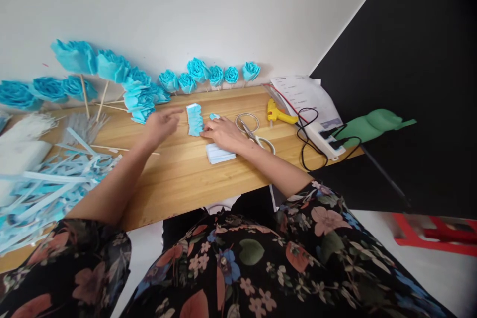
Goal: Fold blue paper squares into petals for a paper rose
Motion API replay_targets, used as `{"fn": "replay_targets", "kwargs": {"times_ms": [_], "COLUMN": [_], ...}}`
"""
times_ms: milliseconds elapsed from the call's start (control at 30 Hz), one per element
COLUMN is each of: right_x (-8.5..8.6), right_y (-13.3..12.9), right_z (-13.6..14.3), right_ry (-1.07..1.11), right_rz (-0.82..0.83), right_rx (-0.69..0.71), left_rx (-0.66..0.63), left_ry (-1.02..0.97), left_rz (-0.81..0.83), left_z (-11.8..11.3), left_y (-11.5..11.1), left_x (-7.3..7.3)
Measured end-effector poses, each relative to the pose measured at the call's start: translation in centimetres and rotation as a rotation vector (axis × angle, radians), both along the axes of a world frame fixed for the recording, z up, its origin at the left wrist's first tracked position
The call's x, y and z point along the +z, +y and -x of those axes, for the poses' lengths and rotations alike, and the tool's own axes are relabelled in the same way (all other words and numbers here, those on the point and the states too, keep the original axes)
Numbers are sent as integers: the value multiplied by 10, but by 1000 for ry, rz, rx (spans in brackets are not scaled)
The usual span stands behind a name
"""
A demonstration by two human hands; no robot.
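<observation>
The wooden table (179, 179) bears everything here, with a heap of pale blue and white strips (55, 184) over its near left. Blue flowers (197, 69) on thin stems stand or lean along the far edge, the fuller ones to the left. Printed sheets (294, 90) lie far right, near a green object (367, 128). The right hand (225, 134) rests low, fingers extended, thumb at the piece's right edge; whether it grips cannot be told. The left hand (164, 126), blurred, has loosely bent fingers just left of that piece; whether it holds anything cannot be told. A white power strip (316, 135) holds two black plugs in its sockets. Left of it lie a yellow glue gun (281, 113) and scissors (252, 135), their blades reaching into a ring (258, 120). A folded stack (220, 154) sits just nearer than the right hand, and the ruffled blue piece (195, 121) lies between both hands.
</observation>
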State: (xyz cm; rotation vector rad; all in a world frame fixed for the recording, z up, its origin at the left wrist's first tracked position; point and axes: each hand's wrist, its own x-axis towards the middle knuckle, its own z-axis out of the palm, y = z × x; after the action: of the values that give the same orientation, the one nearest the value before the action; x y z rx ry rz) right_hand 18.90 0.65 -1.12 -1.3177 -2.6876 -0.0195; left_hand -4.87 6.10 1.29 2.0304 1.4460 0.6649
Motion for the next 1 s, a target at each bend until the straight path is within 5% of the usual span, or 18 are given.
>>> {"fn": "replay_targets", "kwargs": {"times_ms": [100, 300, 700, 1000], "right_x": [0, -1, 2, 8], "right_y": [0, 0, 24, 44], "right_z": [-1, -3, -16, -27], "right_ry": [9, 45, 40, 12], "right_rz": [2, 1, -31, -72], "right_rx": [-7, 1, 75, 285], "left_rx": [-18, -135, -335, -139], "left_ry": [10, 242, 269, 443], "left_rz": [-50, -128, -66, -223], "left_z": [7, 5, -1, -1], "left_y": [3, -8, -38, -23], "left_x": [3, -16, -19, -1]}}
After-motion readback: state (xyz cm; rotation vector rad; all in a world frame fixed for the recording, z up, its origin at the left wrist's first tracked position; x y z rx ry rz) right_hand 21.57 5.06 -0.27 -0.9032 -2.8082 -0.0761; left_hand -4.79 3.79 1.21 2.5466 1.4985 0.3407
